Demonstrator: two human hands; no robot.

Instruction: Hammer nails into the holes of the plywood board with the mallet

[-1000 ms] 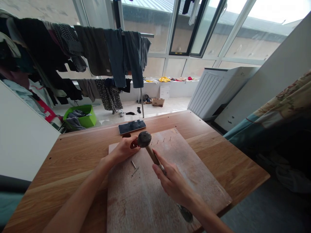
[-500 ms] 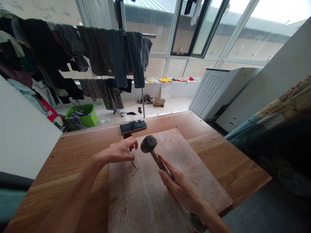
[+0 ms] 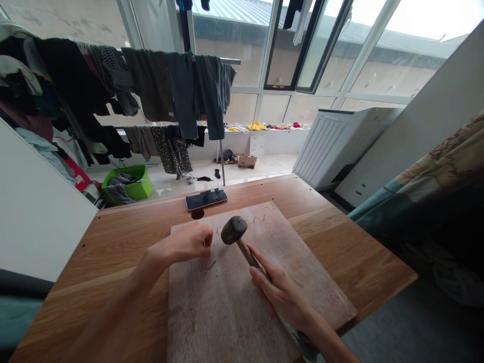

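Note:
A worn wooden board (image 3: 234, 307) lies on the wooden table (image 3: 113, 242). My right hand (image 3: 280, 295) is wrapped round the wooden handle of a mallet with a dark round head (image 3: 233, 230), held just above the board. My left hand (image 3: 189, 242) is closed in a pinch low over the board's left part, fingers curled; what it pinches is hidden. One loose nail (image 3: 210, 265) lies on the board beside it. A row of small nails (image 3: 259, 218) stands upright near the board's far edge.
A phone (image 3: 206, 198) lies face up at the table's far edge, with a round hole (image 3: 197, 214) in the tabletop just before it. Beyond are a laundry rack with clothes (image 3: 151, 85), a green basket (image 3: 130, 182) and a white radiator (image 3: 333, 141).
My left hand has drawn back from the row of nails and lowered toward the loose nails, closing into a pinch. The mallet has shifted slightly right and down.

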